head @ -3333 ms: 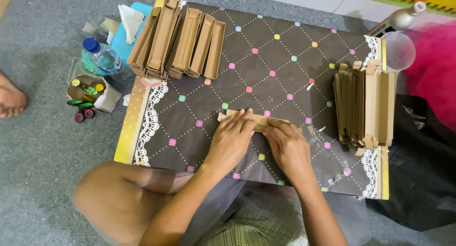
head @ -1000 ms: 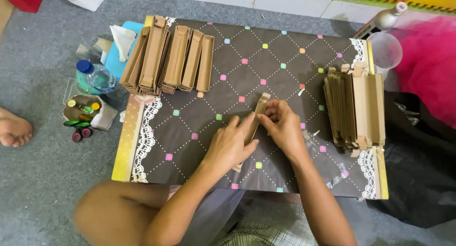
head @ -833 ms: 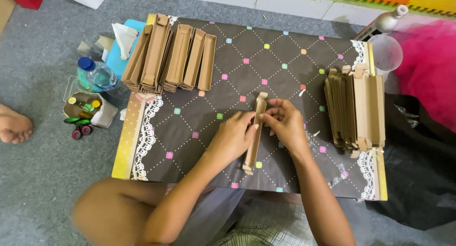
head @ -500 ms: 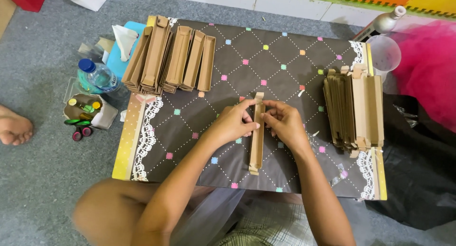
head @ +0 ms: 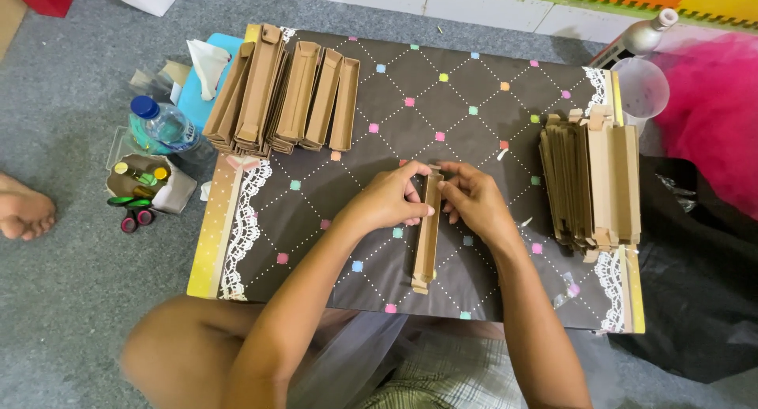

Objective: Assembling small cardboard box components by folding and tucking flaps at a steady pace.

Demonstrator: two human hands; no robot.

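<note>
Head view, only one. Both hands at frame centre on one long narrow cardboard strip box (head: 427,231), lying lengthwise top-to-bottom on the table (head: 474,69).
Left hand (head: 384,202): fingers curled together, pinching the strip's upper part from its left edge. Right hand (head: 472,201): fingers bunched, pinching the same upper part from the right edge. Lower end of the strip free, resting on the tablecloth close to the near table edge.

Counts:
- 1 strip in hand.
- Folded trough stack (head: 284,93), upper left: about five or six pieces, exact count hard to tell where they overlap; it overhangs the left table edge slightly.
- Flat blank stack (head: 592,180), right side: many pieces standing on edge, too tightly packed to count.
- 1 water bottle (head: 162,125), blue cap, on the floor left of the table.
- 1 small carton of caps and bits (head: 146,184) beside it.
- 1 clear plastic cup (head: 641,85), upper right corner.
- 1 bare foot (head: 24,212) of another person, far left.

Room: open cloth between the two stacks, above and to both sides of the hands. Lower-left table corner bare. Right stack sits near the right edge.
</note>
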